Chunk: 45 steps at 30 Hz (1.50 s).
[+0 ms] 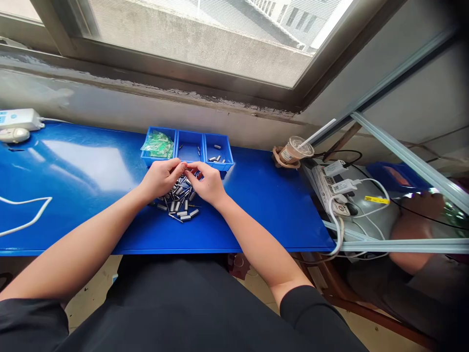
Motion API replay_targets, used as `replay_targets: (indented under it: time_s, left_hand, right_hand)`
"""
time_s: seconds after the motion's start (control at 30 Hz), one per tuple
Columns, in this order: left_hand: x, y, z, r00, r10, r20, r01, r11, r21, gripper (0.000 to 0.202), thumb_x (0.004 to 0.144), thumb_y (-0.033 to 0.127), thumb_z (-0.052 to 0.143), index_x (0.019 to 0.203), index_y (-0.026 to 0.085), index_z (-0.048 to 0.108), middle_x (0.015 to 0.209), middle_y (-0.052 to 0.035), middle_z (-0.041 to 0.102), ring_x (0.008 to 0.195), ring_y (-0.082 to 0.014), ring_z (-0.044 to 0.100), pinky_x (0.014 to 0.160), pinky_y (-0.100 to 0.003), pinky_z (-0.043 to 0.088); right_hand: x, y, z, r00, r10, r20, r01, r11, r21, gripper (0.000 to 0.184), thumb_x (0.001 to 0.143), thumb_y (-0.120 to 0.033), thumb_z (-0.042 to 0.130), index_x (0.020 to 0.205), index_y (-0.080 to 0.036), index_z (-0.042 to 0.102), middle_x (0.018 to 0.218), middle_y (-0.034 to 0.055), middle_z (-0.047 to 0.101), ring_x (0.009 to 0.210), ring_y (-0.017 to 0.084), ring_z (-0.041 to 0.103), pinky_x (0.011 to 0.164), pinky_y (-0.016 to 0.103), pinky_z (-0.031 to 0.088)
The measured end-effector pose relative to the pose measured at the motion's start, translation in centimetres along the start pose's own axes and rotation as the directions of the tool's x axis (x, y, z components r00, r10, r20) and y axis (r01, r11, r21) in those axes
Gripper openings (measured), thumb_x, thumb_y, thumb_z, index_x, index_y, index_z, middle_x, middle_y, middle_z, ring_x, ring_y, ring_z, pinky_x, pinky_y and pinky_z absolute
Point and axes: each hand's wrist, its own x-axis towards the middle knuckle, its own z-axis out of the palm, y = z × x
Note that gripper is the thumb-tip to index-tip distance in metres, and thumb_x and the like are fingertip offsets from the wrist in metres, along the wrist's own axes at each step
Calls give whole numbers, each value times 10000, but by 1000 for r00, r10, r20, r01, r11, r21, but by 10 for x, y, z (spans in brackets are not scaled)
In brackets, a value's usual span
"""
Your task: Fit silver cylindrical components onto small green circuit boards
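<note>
My left hand [161, 178] and my right hand [208, 184] meet fingertip to fingertip, just in front of the blue bins. The fingers of both are pinched together. Whatever sits between them is too small and too covered to make out. Below them on the blue table lies a loose pile of small metal parts [183, 213], silver cylinders mixed with thin dark pins. Green pieces in a clear plastic bag [159, 144] fill the left bin [146, 159]. A few thin pins lie in the middle bin [188, 139]; several silver cylinders lie in the right bin [227, 155].
A lidded drink cup [291, 150] with a straw stands in a cardboard holder at the back right. Beyond the table's right edge, a power strip [330, 190] carries plugs and cables beside a metal-framed panel [403, 146]. A white cable [27, 201] lies at the left.
</note>
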Motion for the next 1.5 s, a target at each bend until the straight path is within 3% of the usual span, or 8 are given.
replay_targets:
  time_s: [0.13, 0.27, 0.4, 0.57, 0.73, 0.97, 1.2, 1.5]
  left_hand:
    - [-2, 1, 0, 1000, 5, 15, -5, 1000, -30, 336, 1029, 501, 498, 927, 213, 639, 660, 7, 640, 587, -159, 559, 600, -293, 400]
    - [-3, -1, 1, 1000, 17, 27, -15, 999, -44, 231, 1018, 406, 513, 1061, 214, 634, 703, 22, 660, 571, -143, 557, 602, -278, 417]
    - [-4, -2, 2, 998, 47, 34, -44, 996, -73, 217, 976, 372, 586, 1126, 223, 633, 711, 47, 644, 567, -123, 548, 609, -257, 443]
    - [-4, -3, 4, 997, 57, 50, -53, 996, -77, 225, 961, 373, 648, 1138, 235, 631, 708, 54, 653, 580, -122, 567, 615, -241, 463]
    - [-4, -3, 2, 999, 18, 50, -18, 1000, -13, 257, 1056, 442, 549, 1144, 224, 653, 677, 39, 635, 583, -149, 576, 621, -267, 441]
    - [-1, -2, -2, 998, 34, 46, -35, 999, 27, 382, 1088, 508, 422, 923, 223, 617, 651, -3, 621, 599, -174, 575, 616, -294, 416]
    - [-4, 0, 1, 999, 27, 19, -25, 998, -60, 276, 1022, 435, 578, 1161, 210, 655, 670, 57, 603, 543, -127, 509, 593, -265, 405]
    - [-3, -6, 4, 1000, 10, 14, -9, 998, -59, 278, 1033, 440, 585, 1171, 217, 679, 696, 40, 633, 581, -135, 549, 613, -262, 432]
  right_hand:
    - [2, -1, -2, 997, -28, -72, 27, 999, -21, 244, 1036, -406, 725, 1075, -193, 836, 1062, 93, 835, 996, 204, 764, 878, 351, 629]
    - [4, -2, -3, 990, 114, -78, -107, 990, 89, 266, 981, -424, 762, 1085, -187, 820, 1054, 86, 820, 909, 179, 743, 733, 309, 601]
    - [4, -4, 0, 963, 268, -21, -254, 934, 252, 395, 946, -454, 774, 1247, -199, 758, 990, 47, 808, 893, 168, 753, 746, 296, 601]
    - [4, -4, 1, 945, 327, 6, -313, 898, 309, 357, 917, -499, 780, 1112, -203, 742, 958, 37, 811, 890, 165, 762, 748, 289, 573]
    - [4, -7, -1, 943, 332, -9, -312, 896, 317, 353, 915, -517, 764, 1091, -211, 757, 967, 42, 824, 906, 169, 767, 773, 298, 579]
    - [3, -11, 1, 961, 276, -5, -263, 919, 293, 412, 902, -574, 772, 1092, -209, 775, 978, 49, 830, 900, 173, 765, 736, 301, 568]
    - [4, -7, 3, 941, 336, -37, -298, 877, 376, 463, 887, -645, 769, 1057, -214, 777, 1020, 60, 840, 919, 180, 770, 801, 321, 609]
    - [4, -8, 2, 942, 333, -37, -300, 888, 349, 396, 913, -584, 750, 1066, -220, 771, 995, 48, 834, 922, 180, 781, 775, 309, 601]
